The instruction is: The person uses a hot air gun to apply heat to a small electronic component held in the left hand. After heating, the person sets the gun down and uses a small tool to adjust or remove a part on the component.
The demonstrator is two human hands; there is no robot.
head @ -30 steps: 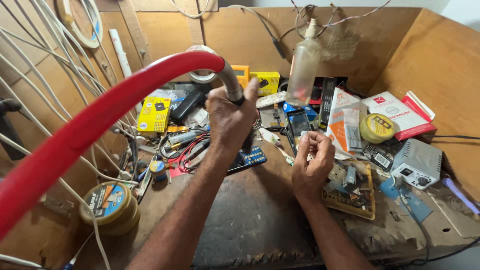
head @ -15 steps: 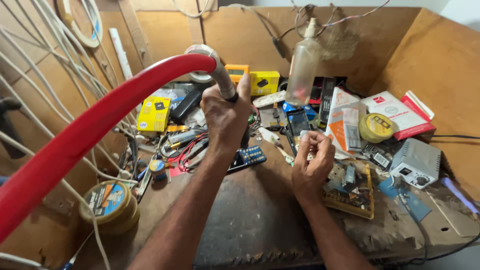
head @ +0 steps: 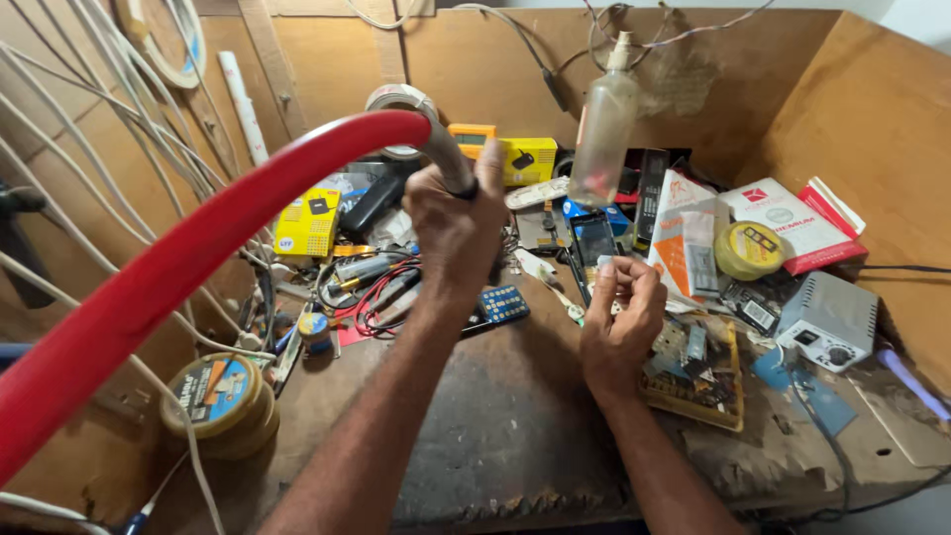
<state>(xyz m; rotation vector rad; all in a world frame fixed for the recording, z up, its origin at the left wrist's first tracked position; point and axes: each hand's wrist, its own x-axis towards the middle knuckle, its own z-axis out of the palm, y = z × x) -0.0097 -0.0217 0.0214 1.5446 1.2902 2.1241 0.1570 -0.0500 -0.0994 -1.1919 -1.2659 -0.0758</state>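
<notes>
My left hand is closed around the grey handle of a tool, held upright over the cluttered bench. A thick red hose runs from that handle in an arc toward the lower left, close to the camera. My right hand hovers over the bench to the right of it. Its fingertips pinch a small pale part, too small to identify. Below the right hand lies a yellow tray with circuit boards.
The wooden bench is walled on three sides. On it are a plastic bottle, yellow boxes, a round yellow tin, a grey control box, a solder spool and red wires. White cables hang at left.
Both hands stay almost where they were. The left hand has shifted only slightly with the handle, and the right hand's fingers still pinch the small part.
</notes>
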